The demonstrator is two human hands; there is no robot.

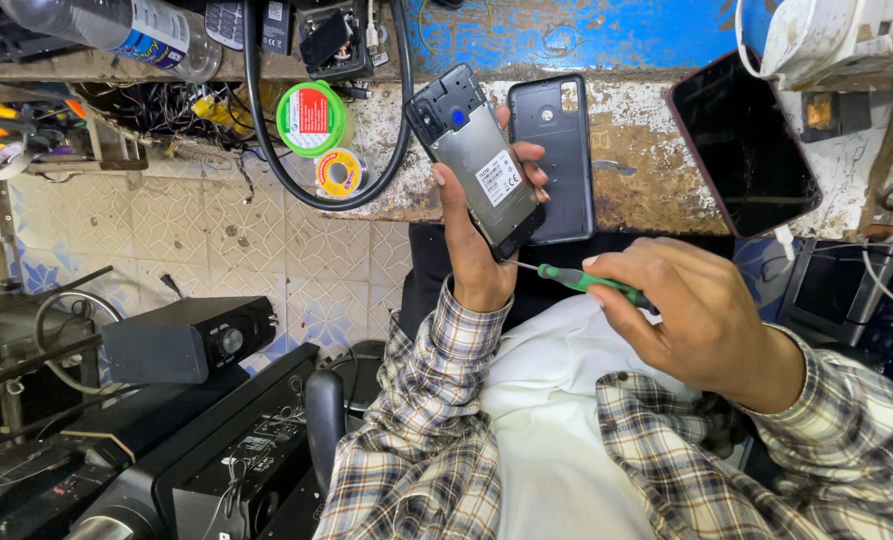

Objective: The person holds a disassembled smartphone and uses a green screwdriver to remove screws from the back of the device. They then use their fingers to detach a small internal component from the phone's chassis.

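My left hand (477, 245) holds an opened phone (477, 160) upright, its back cover off and the grey battery facing me. My right hand (692, 320) grips a small screwdriver with a green handle (592, 283); its thin metal tip points at the phone's lower edge, nearly touching it. The phone's dark back cover (564, 155) lies flat on the worn workbench (647, 180) just behind the phone.
A dark tablet (745, 140) leans at the bench's right. A green solder spool (312, 117), a smaller yellow spool (341, 172) and a looped black cable (267, 150) sit at the left. A plastic bottle (117, 28) lies top left. Black electronic boxes (187, 340) stand on the floor.
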